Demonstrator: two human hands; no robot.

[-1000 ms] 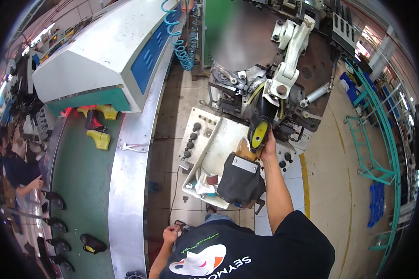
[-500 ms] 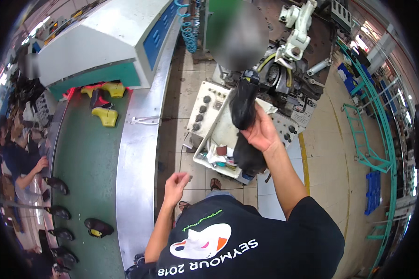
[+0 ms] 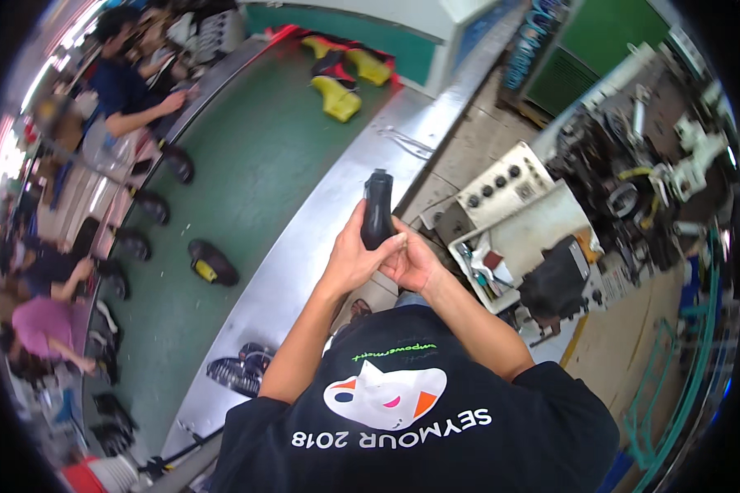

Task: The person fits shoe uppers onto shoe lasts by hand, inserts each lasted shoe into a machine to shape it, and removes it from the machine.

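Observation:
Both of my hands hold a black shoe upper in front of my chest, with its narrow end pointing away from me. My left hand grips its left side with the fingers closed. On the lower right side, my right hand has its fingers curled round the upper. The fingers partly hide its near end. A dark shoe with a yellow part lies on the green belt to the left. Farther up the belt are several yellow shoe lasts.
A metal ledge borders the belt, with pliers and a fan on it. To the right stand a white tray of small tools, a black piece and a machine. Co-workers stand across the belt.
The view has turned left toward the belt. My right hand has brought the shoe upper away from the machine to my front, and my left hand has come onto it.

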